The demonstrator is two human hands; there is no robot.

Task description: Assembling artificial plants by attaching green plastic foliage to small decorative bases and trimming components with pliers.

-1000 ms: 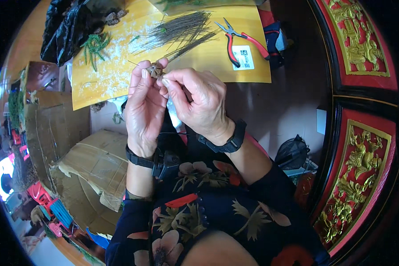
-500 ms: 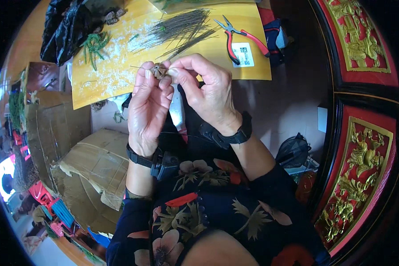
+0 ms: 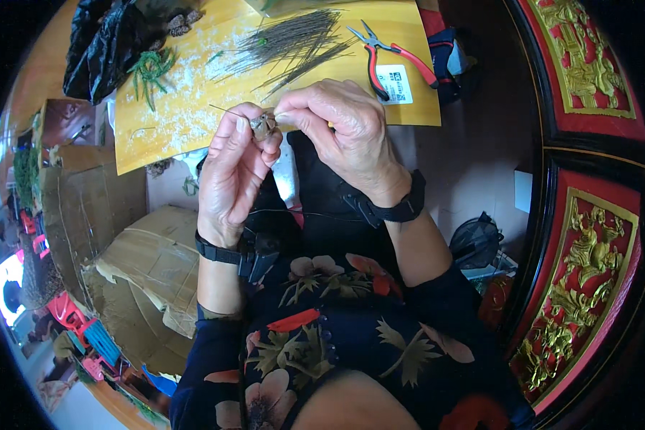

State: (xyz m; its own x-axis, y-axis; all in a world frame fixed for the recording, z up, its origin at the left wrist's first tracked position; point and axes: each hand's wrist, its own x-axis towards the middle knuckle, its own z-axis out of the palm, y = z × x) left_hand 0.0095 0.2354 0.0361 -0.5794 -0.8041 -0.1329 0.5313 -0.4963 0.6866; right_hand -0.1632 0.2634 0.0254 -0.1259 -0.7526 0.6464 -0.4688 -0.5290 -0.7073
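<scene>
Between the thumb and fingers of my left hand (image 3: 229, 161) is a small brown pine cone (image 3: 263, 127), its scales turned up. A thin dark wire (image 3: 223, 110) juts out from it to the left, over the fingers. Close by on the right, my right hand (image 3: 344, 129) has its thumb and forefinger pinched together beside the cone. They seem to grip the other end of the wire, though the fingertips mostly hide it. Both hands are above the near edge of a yellow board (image 3: 416, 113).
On the board lie a heap of thin dark wires (image 3: 287, 39), red-handled pliers (image 3: 380, 49), a green sprig (image 3: 150, 72) and white crumbs. A black plastic bag (image 3: 104, 50) is at far left, cardboard boxes (image 3: 150, 251) at left. Carved red-and-gold panels (image 3: 580, 287) stand at right.
My right hand has shifted slightly to the right and up, its thumb and forefinger still pinched. The pine cone has turned a little and moved lower in my left hand.
</scene>
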